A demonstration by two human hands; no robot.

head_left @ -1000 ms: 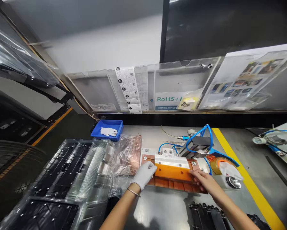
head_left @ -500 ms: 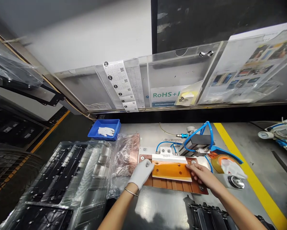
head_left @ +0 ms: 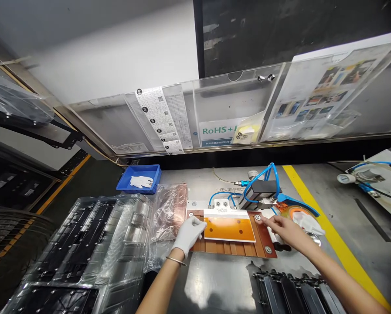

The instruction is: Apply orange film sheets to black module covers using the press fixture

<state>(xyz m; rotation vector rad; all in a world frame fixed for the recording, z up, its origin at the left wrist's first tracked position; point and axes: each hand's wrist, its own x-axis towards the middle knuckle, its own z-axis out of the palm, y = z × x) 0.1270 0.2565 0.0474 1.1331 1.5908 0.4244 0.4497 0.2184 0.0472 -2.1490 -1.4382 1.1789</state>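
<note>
Nearest you: black trays (head_left: 293, 292), then bagged trays (head_left: 93, 248) at left. Your left hand (head_left: 188, 233), gloved, fingers loosely curled, rests on the left end of the brown fixture (head_left: 234, 248). Your right hand (head_left: 285, 229), bare and open, fingertips at the fixture's right edge, grips nothing. The orange sheet (head_left: 228, 229) lies flat on the fixture between both hands. Behind: blue hoses (head_left: 263, 176), tape roll (head_left: 296, 213), blue bin (head_left: 138, 178).
</note>
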